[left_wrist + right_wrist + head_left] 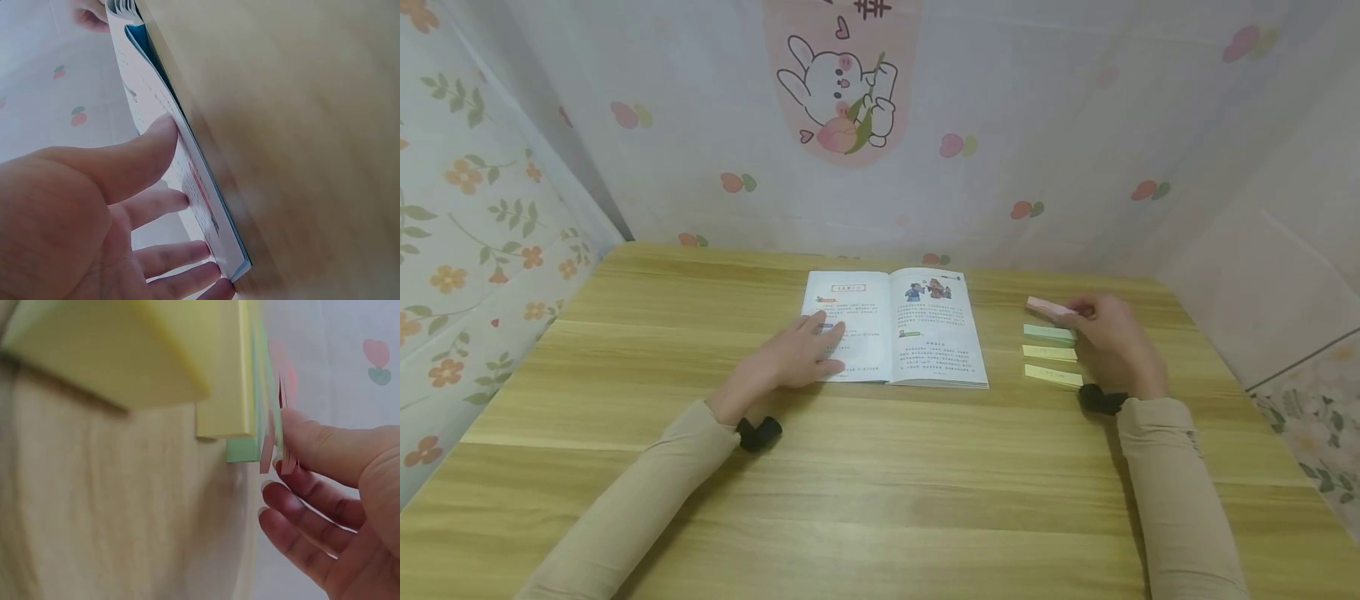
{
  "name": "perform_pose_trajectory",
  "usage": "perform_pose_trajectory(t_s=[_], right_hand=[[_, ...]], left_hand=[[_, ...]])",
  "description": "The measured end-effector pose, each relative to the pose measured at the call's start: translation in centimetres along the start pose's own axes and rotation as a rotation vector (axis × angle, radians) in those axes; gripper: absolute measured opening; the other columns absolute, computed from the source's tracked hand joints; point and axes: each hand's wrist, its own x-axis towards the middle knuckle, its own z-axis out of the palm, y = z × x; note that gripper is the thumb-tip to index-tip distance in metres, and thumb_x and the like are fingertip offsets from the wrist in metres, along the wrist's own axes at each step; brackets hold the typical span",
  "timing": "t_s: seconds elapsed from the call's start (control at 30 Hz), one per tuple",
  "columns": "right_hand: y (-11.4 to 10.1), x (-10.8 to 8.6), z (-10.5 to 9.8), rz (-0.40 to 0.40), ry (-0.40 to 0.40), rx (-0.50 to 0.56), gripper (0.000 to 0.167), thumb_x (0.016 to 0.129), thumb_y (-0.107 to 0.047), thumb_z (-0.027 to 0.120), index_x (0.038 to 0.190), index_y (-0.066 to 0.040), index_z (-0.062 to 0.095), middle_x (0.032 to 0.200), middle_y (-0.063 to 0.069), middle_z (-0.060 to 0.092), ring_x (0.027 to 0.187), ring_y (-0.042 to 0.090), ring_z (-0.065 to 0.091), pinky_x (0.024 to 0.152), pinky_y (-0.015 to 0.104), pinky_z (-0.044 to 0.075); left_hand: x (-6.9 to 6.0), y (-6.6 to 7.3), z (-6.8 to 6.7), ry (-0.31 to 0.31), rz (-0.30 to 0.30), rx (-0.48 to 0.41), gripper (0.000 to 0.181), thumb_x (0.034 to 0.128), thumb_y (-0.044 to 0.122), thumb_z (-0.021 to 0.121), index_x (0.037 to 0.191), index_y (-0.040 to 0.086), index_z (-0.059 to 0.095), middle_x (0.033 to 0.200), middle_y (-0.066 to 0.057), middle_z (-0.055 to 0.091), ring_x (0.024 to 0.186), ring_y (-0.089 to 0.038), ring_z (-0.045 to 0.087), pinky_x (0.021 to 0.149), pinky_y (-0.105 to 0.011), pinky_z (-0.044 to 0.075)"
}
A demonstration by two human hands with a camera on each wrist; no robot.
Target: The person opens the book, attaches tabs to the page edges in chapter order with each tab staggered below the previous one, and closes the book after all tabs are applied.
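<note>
White cloth with orange flowers point(467, 279) beyond the left edge of the desk point(880, 483), reaching as far as the far left corner. Next, across the left part of the desk, a beige left sleeve point(632, 500), with a small black wrist device point(760, 434) at the cuff. Then the left hand point(793, 354), laid over the left page of an open book point(891, 325), with fingers spread and nearly straight. In the left wrist view, thumb and fingertips at the margin of the page; impossible to tell how firmly pressed.

Beyond the far edge, pale hanging cloth point(1052, 108) with a printed rabbit point(831, 87) and a pink flower bud. In front of it, close to the middle of the far edge, the open book, face up, printed on both pages, with small coloured figures at the top of the right one.

Farther right, between book and right edge, toward the far right corner, four in a column, from far to near: a pink pad point(1047, 307), a green pad point(1047, 333), a yellow pad point(1048, 353) and a second yellow pad point(1052, 375). At the pink pad, the right hand point(1112, 329), pinching it between thumb and fingers, with some leaves slightly parted in the right wrist view. Behind that wrist, toward the right edge, a beige right sleeve point(1176, 492).
</note>
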Motion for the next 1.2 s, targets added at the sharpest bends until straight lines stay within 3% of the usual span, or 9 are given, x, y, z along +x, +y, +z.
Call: perform_pose_trajectory(t_s=[0.37,0.5,0.77,0.87,1.07,1.2], right_hand=[[-1.7,0.4,-0.7,-0.019,0.071,0.013,0.033,0.100,-0.014,0.059,0.116,0.014,0.064,0.109,0.034,0.064,0.096,0.050,0.064,0.083,0.061,0.051],[-2.3,0.4,-0.9,-0.025,0.099,0.008,0.033,0.100,-0.017,0.063,0.115,0.013,0.065,0.108,0.033,0.063,0.094,0.049,0.064,0.081,0.060,0.051],[-4.2,0.2,-1.4,-0.109,0.141,0.000,0.032,0.099,-0.017,0.066,0.112,0.013,0.067,0.108,0.031,0.062,0.093,0.048,0.064,0.081,0.060,0.053],[-4.9,0.2,-1.6,-0.140,0.152,0.000,0.031,0.098,-0.016,0.068,0.112,0.011,0.068,0.107,0.029,0.063,0.093,0.045,0.064,0.079,0.050,0.055],[-6.8,0.2,-1.8,-0.190,0.165,0.038,0.028,0.095,-0.014,0.071,0.110,0.009,0.070,0.107,0.025,0.064,0.093,0.040,0.064,0.070,0.016,0.048],[-8.2,0.0,-2.0,-0.214,0.180,0.044,0.023,0.093,-0.011,0.073,0.108,0.007,0.070,0.107,0.021,0.065,0.091,0.039,0.066,0.070,0.013,0.045]], left_hand=[[0.1,-0.1,-0.2,0.081,-0.003,-0.027,0.068,0.1035,0.031,0.058,0.158,0.001,0.029,0.150,-0.033,0.034,0.134,-0.047,0.039,0.111,-0.058,0.035],[0.3,-0.1,-0.3,0.157,-0.006,-0.033,0.068,0.1034,0.034,0.057,0.157,0.001,0.031,0.146,-0.032,0.039,0.129,-0.045,0.044,0.108,-0.057,0.038],[0.9,0.2,-0.5,0.302,0.010,-0.089,0.070,0.1013,0.038,0.060,0.155,0.001,0.035,0.150,-0.027,0.040,0.138,-0.042,0.040,0.113,-0.055,0.034],[1.1,0.3,-0.7,0.348,0.028,-0.114,0.068,0.1015,0.038,0.060,0.154,0.002,0.037,0.147,-0.025,0.044,0.133,-0.040,0.044,0.110,-0.053,0.037],[1.1,1.2,-1.2,0.425,0.074,-0.171,0.063,0.1023,0.040,0.057,0.152,0.004,0.042,0.146,-0.019,0.046,0.131,-0.035,0.048,0.109,-0.049,0.039],[1.0,2.1,-1.7,0.451,0.082,-0.187,0.061,0.1025,0.041,0.057,0.150,0.006,0.043,0.147,-0.017,0.047,0.132,-0.033,0.048,0.110,-0.048,0.039]])
